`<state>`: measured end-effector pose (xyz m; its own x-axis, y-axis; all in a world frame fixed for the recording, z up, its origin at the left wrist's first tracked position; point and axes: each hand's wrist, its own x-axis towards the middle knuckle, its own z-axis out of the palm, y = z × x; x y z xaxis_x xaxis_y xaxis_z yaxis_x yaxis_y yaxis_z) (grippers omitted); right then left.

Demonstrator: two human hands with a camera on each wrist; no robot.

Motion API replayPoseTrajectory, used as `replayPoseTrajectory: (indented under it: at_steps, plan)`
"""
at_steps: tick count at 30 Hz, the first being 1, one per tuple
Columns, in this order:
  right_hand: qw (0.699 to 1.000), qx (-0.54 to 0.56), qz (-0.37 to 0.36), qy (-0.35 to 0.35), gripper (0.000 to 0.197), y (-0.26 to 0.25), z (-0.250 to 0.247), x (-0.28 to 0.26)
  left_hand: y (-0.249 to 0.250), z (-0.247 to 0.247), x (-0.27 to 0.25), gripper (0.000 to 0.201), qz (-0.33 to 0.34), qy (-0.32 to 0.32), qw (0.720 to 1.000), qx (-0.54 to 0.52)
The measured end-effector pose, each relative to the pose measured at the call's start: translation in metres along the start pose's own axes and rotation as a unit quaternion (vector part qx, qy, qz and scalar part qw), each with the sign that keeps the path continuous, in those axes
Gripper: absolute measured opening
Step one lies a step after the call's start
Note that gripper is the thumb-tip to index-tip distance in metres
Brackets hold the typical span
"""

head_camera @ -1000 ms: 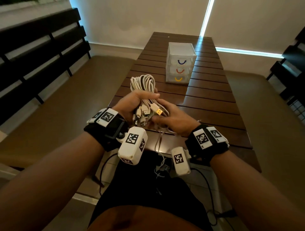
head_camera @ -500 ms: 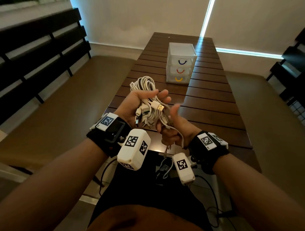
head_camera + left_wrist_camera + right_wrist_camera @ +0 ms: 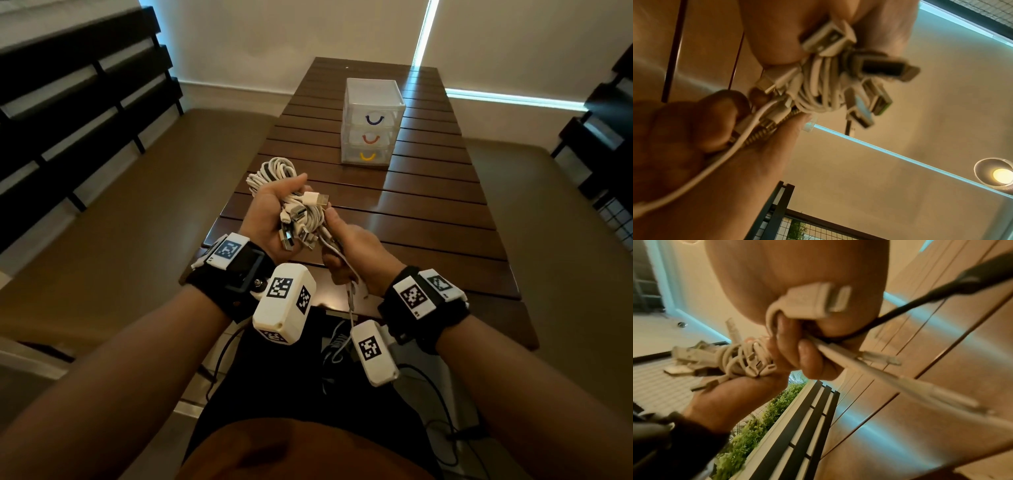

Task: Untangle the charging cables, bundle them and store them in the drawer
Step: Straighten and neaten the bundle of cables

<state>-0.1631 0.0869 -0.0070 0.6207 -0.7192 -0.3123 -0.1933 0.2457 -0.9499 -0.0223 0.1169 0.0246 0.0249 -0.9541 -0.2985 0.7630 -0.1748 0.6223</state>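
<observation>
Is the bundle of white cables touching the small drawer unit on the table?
Apart. In the head view, bare table slats show between the cable bundle, held in the left hand, and the drawer unit.

I see a tangled bundle of white charging cables (image 3: 274, 174) with silver plug tips, one braided strand (image 3: 756, 131) striped gold and dark. Beyond the bundle stands a translucent white plastic drawer unit (image 3: 371, 120): blue handle on top, red in the middle, yellow at the bottom. It sits on a glossy dark brown slatted wooden table (image 3: 428, 212).
</observation>
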Motion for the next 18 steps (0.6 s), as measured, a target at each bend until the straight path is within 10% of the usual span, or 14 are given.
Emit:
replayPoseTrajectory:
  at_steps: [5,10,13,18]
  plan:
    - [0.911,-0.317,-0.259,0.058,0.066,0.014,-0.004,-0.003,0.006,-0.008,0.007,0.02,-0.017,0.031,0.999,0.016]
    - [0.814,-0.545,-0.186,0.078,0.064,0.009,0.0,0.004,0.008,-0.009,0.009,0.021,-0.02,0.079,0.996,0.026]
    - [0.802,-0.56,-0.178,0.106,0.024,0.005,0.004,0.0,0.006,-0.008,0.008,0.02,-0.002,0.109,0.993,0.038]
    - [0.812,-0.578,-0.08,-0.011,0.018,-0.027,0.0,0.003,-0.007,-0.014,0.01,0.051,0.055,0.166,0.979,0.101]
